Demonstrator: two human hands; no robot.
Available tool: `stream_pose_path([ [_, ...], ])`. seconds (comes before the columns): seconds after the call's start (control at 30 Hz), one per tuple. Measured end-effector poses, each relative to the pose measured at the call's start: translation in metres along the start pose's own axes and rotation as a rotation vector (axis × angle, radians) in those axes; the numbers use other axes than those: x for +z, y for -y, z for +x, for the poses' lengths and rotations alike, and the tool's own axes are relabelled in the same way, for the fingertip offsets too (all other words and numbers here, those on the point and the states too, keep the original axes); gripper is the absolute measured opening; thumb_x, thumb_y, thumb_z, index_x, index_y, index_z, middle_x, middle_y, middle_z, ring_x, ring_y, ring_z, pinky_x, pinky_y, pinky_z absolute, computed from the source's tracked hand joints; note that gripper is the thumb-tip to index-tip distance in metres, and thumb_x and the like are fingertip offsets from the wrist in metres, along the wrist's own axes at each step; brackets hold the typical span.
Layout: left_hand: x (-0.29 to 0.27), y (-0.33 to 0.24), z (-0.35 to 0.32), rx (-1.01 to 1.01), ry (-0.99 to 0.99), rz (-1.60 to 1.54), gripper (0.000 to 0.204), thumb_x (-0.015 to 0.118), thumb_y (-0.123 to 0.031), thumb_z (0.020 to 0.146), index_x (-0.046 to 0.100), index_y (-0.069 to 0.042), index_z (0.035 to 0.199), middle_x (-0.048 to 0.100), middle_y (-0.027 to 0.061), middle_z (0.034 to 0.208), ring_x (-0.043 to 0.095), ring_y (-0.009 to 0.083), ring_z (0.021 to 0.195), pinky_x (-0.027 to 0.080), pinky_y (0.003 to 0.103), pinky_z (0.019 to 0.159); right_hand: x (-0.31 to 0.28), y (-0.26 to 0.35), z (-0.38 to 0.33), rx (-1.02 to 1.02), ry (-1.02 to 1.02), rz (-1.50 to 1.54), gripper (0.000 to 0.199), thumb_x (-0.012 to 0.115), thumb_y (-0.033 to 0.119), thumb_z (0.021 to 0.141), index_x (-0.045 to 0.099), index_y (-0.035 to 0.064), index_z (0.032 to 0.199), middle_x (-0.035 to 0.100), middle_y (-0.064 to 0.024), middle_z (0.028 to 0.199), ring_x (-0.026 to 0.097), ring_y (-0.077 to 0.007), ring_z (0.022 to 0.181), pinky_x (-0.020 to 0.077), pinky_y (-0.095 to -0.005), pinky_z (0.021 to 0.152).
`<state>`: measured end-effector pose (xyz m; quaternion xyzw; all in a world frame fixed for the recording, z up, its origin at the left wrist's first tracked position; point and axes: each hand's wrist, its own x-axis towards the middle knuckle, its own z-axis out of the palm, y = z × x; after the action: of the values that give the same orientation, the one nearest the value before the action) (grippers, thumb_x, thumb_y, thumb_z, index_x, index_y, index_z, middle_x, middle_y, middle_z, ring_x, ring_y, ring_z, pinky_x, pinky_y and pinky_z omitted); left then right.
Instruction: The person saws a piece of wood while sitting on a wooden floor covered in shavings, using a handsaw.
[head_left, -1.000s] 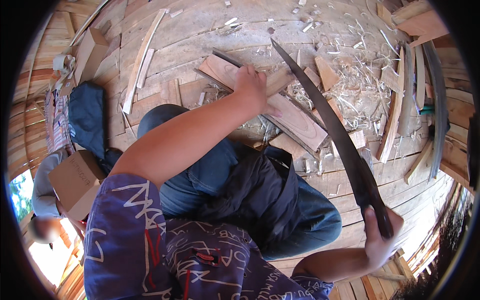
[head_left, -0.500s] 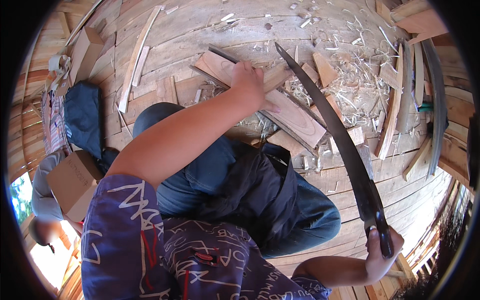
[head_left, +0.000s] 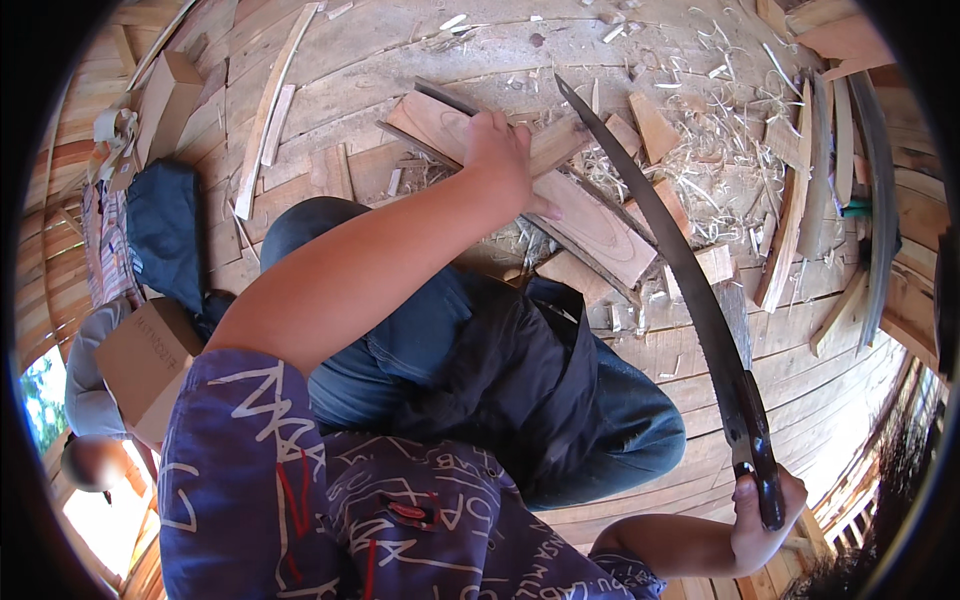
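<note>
1) Pale plank floor (head_left: pixel 350 75)
2) Long curved dark-metal saw (head_left: pixel 680 255): right hand (head_left: pixel 765 518) has fingers clamped on glossy black handle (head_left: pixel 764 470)
3) Flat pinkish wooden board (head_left: pixel 605 235): just left of saw
4) Short brown wooden piece (head_left: pixel 558 142): across board, left hand (head_left: pixel 497 155) fingers clamped over it

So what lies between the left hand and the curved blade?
In the head view: a short wood piece, the flat board's right end and some shavings.

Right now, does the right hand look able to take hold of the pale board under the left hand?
Probably not: the right hand has its grip closed around the dark handle of the long blade; the left hand also covers part of the pale board.
</note>
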<state>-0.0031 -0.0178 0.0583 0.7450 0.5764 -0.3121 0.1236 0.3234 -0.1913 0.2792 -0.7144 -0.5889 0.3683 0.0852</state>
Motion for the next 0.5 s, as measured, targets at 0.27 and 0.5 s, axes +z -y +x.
stream_pose_path([
  [0.27,0.0,-0.002,0.004,0.016,0.023,-0.027,0.111,0.046,-0.087,0.064,0.052,0.008,0.121,0.057,0.0105,0.111,0.047,0.0249,0.108,0.031,0.033,0.09,0.127,0.041,0.113,-0.057,-0.117,0.431,0.024,0.071,0.013,0.083,0.057,-0.002,0.071,0.042,0.0036,0.055,0.033,-0.0027,0.054,0.0258,-0.0241,0.046],
  [0.5,0.004,-0.002,0.004,-0.015,0.014,0.018,0.11,0.046,-0.088,0.063,0.053,0.007,0.119,0.058,0.0095,0.11,0.047,0.0238,0.106,0.031,0.033,0.09,0.012,-0.002,-0.006,-0.111,-0.119,0.012,0.034,0.068,0.028,0.082,0.057,-0.0021,0.069,0.044,0.0005,0.048,0.038,-0.0057,0.045,0.0262,-0.0256,0.043],
])
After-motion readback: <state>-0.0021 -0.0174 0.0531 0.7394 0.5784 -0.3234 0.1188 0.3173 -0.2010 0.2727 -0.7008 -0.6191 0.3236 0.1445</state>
